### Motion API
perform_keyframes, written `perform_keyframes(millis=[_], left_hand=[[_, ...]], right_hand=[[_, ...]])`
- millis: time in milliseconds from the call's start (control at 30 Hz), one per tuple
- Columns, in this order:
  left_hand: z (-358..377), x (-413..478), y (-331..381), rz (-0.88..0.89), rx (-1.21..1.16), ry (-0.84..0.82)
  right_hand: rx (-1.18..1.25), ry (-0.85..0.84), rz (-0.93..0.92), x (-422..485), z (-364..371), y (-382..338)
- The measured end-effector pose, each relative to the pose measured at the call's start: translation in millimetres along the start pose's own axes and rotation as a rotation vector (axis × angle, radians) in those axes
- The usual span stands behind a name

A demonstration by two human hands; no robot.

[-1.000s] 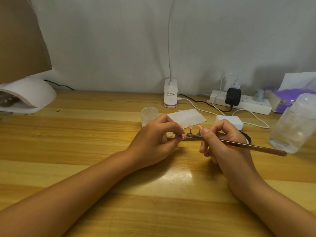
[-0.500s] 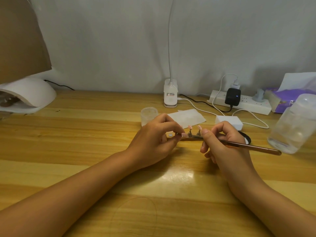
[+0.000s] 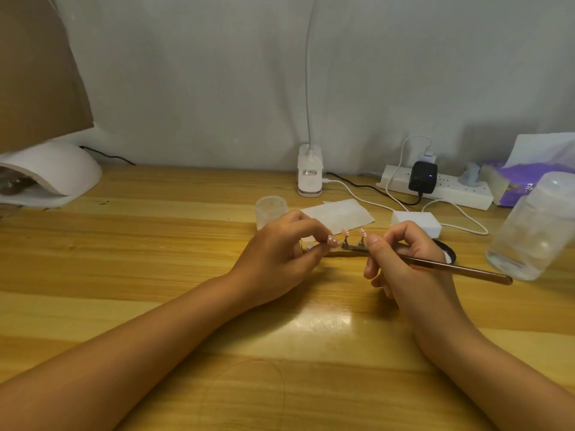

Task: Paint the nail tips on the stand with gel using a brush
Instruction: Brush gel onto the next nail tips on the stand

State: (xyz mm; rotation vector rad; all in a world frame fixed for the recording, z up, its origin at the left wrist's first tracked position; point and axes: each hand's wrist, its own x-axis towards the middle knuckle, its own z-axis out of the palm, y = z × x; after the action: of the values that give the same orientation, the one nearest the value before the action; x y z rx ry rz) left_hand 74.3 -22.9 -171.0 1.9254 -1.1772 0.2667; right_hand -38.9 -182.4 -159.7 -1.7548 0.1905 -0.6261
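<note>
behind everything is a plain grey wall, and in front of it is a big wooden table (image 3: pixel 155 275) with yellow and brown stripes. both arms rest on the table.

the left hand (image 3: pixel 280 256) has its fingers curled in, and the thumb and first finger pinch one end of the little stand (image 3: pixel 351 247). the stand sits low over the middle of the table, between the two hands. small pink nail tips (image 3: pixel 346 232) with white dots stick up from it on tiny clips.

the right hand (image 3: pixel 401 259) has its fingers closed round a long brown brush (image 3: pixel 457 269), like holding a pencil. the brush end points left at the stand, but the very tip is too small to see, so i cannot tell if it touches a nail tip. the back end of the brush sticks out to the right.

just behind the left hand is a small clear jar (image 3: pixel 270 209) and a white paper (image 3: pixel 339 213). a white nail lamp (image 3: pixel 53 175) sits far left. a white desk lamp base (image 3: pixel 309 175) is at the back. a white power strip (image 3: pixel 451 189) with a black plug is at the back right. a clear bottle (image 3: pixel 535 228) and a purple tissue pack (image 3: pixel 522 178) are on the right.
</note>
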Motion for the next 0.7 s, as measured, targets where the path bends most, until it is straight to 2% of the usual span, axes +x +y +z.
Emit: perform_keyframes(millis=[167, 433, 700], left_hand=[[-2.5, 1.1, 2.4, -0.037, -0.012, 0.020], [-1.9, 1.4, -3.1, -0.208, -0.003, 0.062], [-1.5, 1.8, -6.1, -0.304, 0.085, -0.041]], right_hand=[[0.005, 0.004, -0.020, -0.9, 0.5, -1.0], [0.013, 0.007, -0.007, -0.5, 0.9, -1.2], [0.020, -0.014, -0.002, -1.1, 1.4, -2.2]])
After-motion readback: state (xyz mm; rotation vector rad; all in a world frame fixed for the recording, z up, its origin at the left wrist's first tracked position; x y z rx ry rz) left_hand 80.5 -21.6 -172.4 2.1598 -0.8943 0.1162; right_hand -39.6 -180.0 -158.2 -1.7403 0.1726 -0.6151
